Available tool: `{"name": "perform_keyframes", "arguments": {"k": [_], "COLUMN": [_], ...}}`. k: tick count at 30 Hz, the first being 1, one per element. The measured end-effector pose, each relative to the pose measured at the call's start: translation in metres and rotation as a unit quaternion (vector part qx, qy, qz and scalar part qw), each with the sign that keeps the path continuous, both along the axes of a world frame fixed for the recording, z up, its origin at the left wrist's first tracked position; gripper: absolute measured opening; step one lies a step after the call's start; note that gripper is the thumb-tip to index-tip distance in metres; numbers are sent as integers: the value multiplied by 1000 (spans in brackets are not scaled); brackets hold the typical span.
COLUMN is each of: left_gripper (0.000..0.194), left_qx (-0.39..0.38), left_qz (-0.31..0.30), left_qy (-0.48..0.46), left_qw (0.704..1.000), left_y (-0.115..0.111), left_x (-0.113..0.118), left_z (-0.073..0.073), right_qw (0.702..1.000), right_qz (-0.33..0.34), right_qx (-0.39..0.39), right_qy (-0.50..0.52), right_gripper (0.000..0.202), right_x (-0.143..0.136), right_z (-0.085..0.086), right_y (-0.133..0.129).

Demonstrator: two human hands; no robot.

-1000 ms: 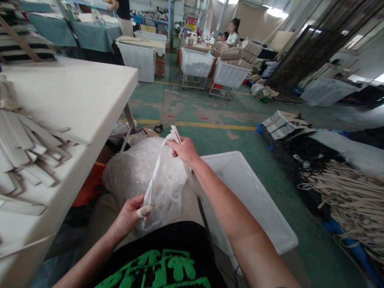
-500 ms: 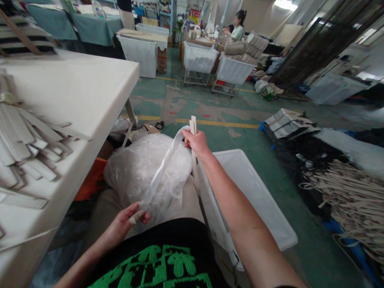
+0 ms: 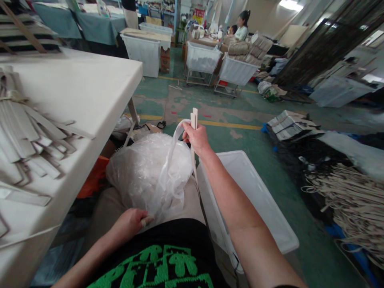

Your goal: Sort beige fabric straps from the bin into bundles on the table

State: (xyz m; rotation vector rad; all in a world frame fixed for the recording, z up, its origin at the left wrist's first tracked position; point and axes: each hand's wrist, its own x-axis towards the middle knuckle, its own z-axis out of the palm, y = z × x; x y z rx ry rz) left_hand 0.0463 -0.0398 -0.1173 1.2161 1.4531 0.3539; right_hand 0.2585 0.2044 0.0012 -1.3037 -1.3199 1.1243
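Observation:
My right hand (image 3: 196,138) is closed around flat cream fabric straps (image 3: 194,116), whose ends stick up above the fist. Below it, a strap length hangs beside the white plastic tub. A whitish strap (image 3: 171,156) loops over from this hand and runs down to my left hand (image 3: 132,222). My left hand is low by my lap, its fingers curled together at the strap's lower end, which is blurred there; one finger is wrapped in tape. Behind the strap, a clear plastic bag (image 3: 135,168) of pale contents rests at my legs.
On the left, a white table (image 3: 99,76) carries a tied bundle of flat straps (image 3: 21,132). The white tub (image 3: 255,188) stands at my right. Farther right are a heap of cream cords (image 3: 357,200) and a strapped stack (image 3: 288,124). Wheeled bins (image 3: 204,58) and a seated person (image 3: 241,28) are behind.
My left hand has moved slightly right and down, and its fingers have curled in. My right hand has risen a little with the straps, and the whitish strap hangs in a looser curve.

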Motion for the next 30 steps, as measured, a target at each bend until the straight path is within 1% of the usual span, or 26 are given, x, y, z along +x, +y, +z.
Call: {"name": "perform_keyframes", "arguments": {"k": [2,4,6,7,9,10,11,12,13,14,16,17,19,21,23,25,26,28,30], "left_gripper": [45,53,52,48,34,26,21,22,25,27,29,30,31,31,26,15,16,34,52], "left_qx": [-54,-74,-71,-75,-89,-94,-95,-94,-92,-89,-82,-78,-72,-69,-71,-67,-64,-68,-89], "left_qz": [77,152,242,301,406,443,474,496,510,517,509,498,477,463,459,451,445,415,368], "left_qy": [-104,-192,-267,-311,-385,-403,-412,-418,-422,-424,-431,-434,-437,-435,-429,-419,-411,-383,-330], "left_qw": [990,967,930,898,824,795,772,755,744,738,741,746,760,769,775,785,793,823,864], "left_y": [4,10,19,24,37,43,49,54,58,61,64,64,63,60,57,52,49,42,36], "left_x": [3,4,4,4,4,4,5,6,7,9,13,16,21,26,29,29,29,28,28], "left_z": [1,3,6,9,16,20,24,27,30,32,34,36,38,41,44,46,46,43,40], "right_qw": [997,986,975,968,949,937,922,908,889,861,829,819,818,823,825,822,821,817,810], "right_qz": [28,62,96,117,169,204,243,276,315,365,414,428,429,416,406,404,405,409,422], "right_qx": [-74,-144,-191,-213,-254,-274,-293,-310,-328,-354,-377,-382,-383,-386,-392,-398,-400,-402,-396], "right_qy": [-26,-50,-65,-71,-76,-74,-69,-64,-52,-30,-6,3,12,22,33,41,46,66,98], "right_gripper": [17,13,11,11,15,18,21,23,23,23,25,26,28,29,30,30,29,24,19], "right_x": [2,8,16,19,22,21,19,16,11,4,-10,-16,-27,-34,-37,-38,-39,-42,-46], "right_z": [-7,-21,-37,-44,-57,-63,-67,-71,-75,-78,-81,-82,-81,-80,-80,-83,-86,-92,-99], "right_y": [0,-4,-16,-26,-52,-68,-86,-104,-122,-138,-163,-172,-180,-182,-181,-182,-184,-189,-192]}}
